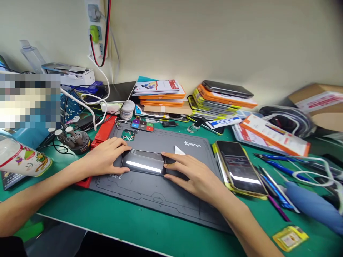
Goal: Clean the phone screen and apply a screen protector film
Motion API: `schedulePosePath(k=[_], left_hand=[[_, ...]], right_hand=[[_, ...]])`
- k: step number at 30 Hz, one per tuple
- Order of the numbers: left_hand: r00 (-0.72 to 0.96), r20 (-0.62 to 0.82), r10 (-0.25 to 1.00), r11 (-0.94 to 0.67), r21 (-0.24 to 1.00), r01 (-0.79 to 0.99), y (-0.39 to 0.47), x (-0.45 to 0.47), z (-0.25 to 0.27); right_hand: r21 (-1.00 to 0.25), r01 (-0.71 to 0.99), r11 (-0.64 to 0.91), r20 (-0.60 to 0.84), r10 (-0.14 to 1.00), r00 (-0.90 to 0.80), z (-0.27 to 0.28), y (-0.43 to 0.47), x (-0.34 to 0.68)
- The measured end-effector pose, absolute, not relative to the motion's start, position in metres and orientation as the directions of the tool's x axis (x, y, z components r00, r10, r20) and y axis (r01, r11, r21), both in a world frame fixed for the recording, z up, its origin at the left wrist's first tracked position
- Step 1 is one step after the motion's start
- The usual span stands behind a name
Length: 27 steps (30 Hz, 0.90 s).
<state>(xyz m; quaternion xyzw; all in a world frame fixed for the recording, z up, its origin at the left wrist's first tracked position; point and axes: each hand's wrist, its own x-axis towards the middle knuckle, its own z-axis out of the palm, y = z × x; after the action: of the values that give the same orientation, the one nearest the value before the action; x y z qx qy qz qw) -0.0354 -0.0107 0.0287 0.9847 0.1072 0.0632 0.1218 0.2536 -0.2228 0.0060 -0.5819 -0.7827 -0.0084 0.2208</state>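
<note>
A dark smartphone point(143, 162) lies lengthwise on the grey repair mat point(160, 205), its glossy screen up and reflecting a bright strip of light. My left hand point(107, 157) grips its left end, thumb along the near edge and fingers at the far edge. At the right end, my right hand point(190, 173) holds it with thumb and fingers on the edge and corners. Behind my right fingers a small white triangular piece point(179, 150) rests on the mat. Small metal parts point(129, 135) sit near the mat's far left corner.
Right of the mat lies another phone point(239, 167) on a yellow-edged stack, with tweezers point(284, 167) and a blue-handled tool point(313, 205) beyond. Boxes point(160, 91) are piled against the wall. On the left stand a screwdriver holder point(73, 139) and a patterned cup point(24, 157).
</note>
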Motion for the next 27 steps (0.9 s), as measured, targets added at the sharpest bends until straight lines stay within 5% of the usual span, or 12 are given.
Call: schedulePosePath(k=[8, 12, 16, 20, 27], left_hand=[[0.969, 0.099, 0.227, -0.946, 0.26, 0.195, -0.009, -0.036, 0.029], [0.969, 0.104, 0.226, -0.945, 0.265, 0.192, -0.008, -0.036, 0.028], [0.967, 0.113, 0.228, -0.944, 0.269, 0.191, -0.008, -0.037, 0.028], [0.966, 0.118, 0.228, -0.945, 0.268, 0.19, -0.008, -0.037, 0.029], [0.972, 0.084, 0.22, -0.953, 0.23, 0.195, -0.009, -0.037, 0.03]], right_hand=[[-0.327, 0.881, 0.343, 0.387, 0.899, -0.206, 0.009, -0.223, 0.259], [-0.408, 0.885, 0.223, 0.485, 0.875, 0.003, 0.019, -0.226, 0.27], [-0.271, 0.962, 0.042, 0.5, 0.86, 0.104, 0.012, -0.227, 0.284], [-0.096, 0.993, 0.062, 0.411, 0.911, -0.018, -0.003, -0.226, 0.291], [-0.022, 0.998, 0.061, 0.492, 0.869, -0.043, -0.002, -0.222, 0.272]])
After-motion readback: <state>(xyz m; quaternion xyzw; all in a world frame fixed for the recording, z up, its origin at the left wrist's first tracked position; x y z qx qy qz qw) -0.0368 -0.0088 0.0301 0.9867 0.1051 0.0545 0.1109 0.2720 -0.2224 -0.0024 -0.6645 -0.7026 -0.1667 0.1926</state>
